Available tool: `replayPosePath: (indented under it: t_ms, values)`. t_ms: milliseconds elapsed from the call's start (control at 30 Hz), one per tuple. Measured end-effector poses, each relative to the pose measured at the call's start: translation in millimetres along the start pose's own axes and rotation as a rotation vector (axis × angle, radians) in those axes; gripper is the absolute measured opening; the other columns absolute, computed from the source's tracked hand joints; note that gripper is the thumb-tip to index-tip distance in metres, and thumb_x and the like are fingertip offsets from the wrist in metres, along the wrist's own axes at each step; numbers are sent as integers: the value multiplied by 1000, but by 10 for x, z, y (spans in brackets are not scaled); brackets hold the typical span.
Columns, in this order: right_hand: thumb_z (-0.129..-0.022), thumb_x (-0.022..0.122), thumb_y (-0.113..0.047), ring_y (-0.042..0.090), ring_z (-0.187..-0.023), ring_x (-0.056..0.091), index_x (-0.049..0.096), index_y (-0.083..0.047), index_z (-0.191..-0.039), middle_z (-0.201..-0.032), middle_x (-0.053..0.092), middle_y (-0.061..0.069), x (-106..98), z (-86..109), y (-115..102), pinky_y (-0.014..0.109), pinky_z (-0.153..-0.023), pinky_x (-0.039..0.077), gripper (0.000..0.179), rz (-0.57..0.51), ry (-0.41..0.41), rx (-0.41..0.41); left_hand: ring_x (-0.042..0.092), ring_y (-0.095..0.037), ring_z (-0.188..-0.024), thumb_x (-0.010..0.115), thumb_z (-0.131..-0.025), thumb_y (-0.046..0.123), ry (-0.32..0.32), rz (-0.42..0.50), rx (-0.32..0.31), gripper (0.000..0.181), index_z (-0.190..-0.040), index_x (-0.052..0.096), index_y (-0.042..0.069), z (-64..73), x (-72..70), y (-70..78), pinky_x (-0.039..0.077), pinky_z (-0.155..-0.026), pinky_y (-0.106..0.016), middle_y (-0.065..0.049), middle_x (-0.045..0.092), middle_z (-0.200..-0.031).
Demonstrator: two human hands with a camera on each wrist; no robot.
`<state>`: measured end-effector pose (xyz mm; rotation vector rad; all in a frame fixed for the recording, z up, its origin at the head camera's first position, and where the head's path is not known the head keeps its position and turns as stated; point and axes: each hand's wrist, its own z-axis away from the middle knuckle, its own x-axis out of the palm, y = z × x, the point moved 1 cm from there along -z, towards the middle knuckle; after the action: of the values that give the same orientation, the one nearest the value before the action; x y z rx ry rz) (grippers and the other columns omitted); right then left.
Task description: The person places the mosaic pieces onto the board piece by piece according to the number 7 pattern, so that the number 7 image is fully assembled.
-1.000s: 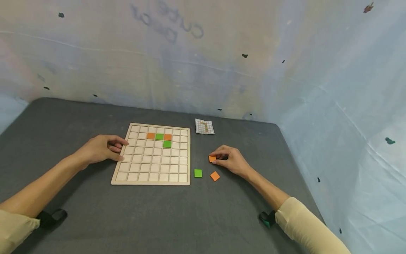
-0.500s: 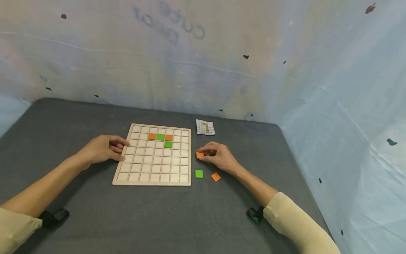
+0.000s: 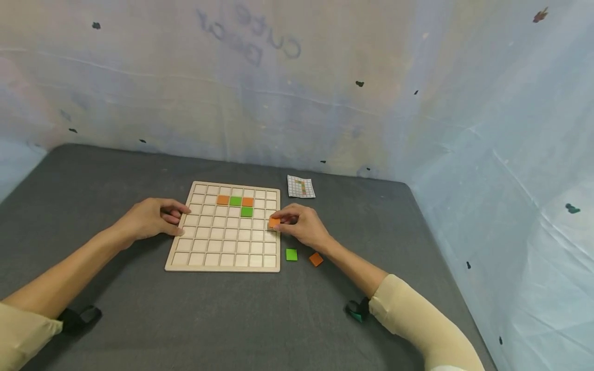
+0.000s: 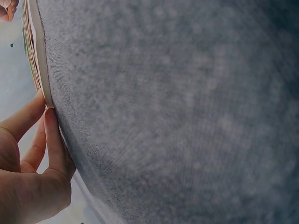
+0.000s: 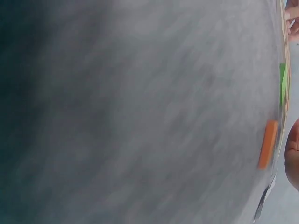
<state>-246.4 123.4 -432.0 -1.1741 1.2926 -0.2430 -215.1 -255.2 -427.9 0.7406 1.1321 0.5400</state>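
A wooden grid board (image 3: 223,268) lies on the dark table, with orange and green square tiles in a few of its upper cells. My left hand (image 3: 148,220) holds the board's left edge; in the left wrist view its thumb and a finger meet at the board's rim (image 4: 42,60). Between thumb and fingers, my right hand (image 3: 303,224) pinches an orange tile (image 3: 274,222) over the board's right border. Whether that tile touches the board I cannot tell. A loose green tile (image 3: 291,254) and another orange tile (image 3: 316,259) lie right of the board.
A small printed pattern card (image 3: 301,186) lies behind the right hand, showing a grid with coloured squares. The dark cloth-like tabletop (image 3: 223,319) extends around the board. A pale sheet (image 3: 297,113) hangs behind the table and along the right side.
My right hand has carried the orange tile leftward from the table to the board's right border. My left hand keeps its place on the board, and the tiles on the grid are unchanged.
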Motion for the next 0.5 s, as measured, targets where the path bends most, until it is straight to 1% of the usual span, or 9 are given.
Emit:
replayPosePath:
  t_ms: [133, 267, 400, 500]
  values:
    - [-88, 77, -16, 15, -87, 62, 75, -11, -113, -103, 67, 3, 91, -67, -68, 27, -73, 51, 25, -4, -10, -10, 58, -25, -103, 83, -82, 26, -6, 4, -3, 60, -134, 59, 5, 3, -8, 0, 47, -82, -40, -14, 58, -119]
    - [-88, 77, -16, 11, -85, 62, 75, -11, -113, -103, 67, 0, 167, -124, -127, 25, -72, 51, 25, 24, -24, -14, 57, -25, -103, 83, -82, 26, -9, 8, -6, 61, -134, 59, 5, -2, -9, 4, 47, -81, -39, -14, 58, -118]
    - [-89, 77, -17, 9, -86, 62, 75, -11, -112, -103, 67, -1, 237, -194, -148, 24, -75, 51, 25, 58, -30, -31, 58, -25, -103, 83, -82, 26, -6, 3, -12, 60, -133, 60, 7, -7, -3, 4, 47, -81, -38, -13, 58, -117]
    - [-89, 77, -18, 8, -87, 62, 75, -12, -113, -103, 68, -1, 285, -245, -151, 23, -76, 51, 26, 70, -41, -28, 58, -25, -103, 83, -82, 26, -2, -3, -15, 59, -133, 60, 8, -5, 6, 4, 47, -81, -39, -12, 58, -117]
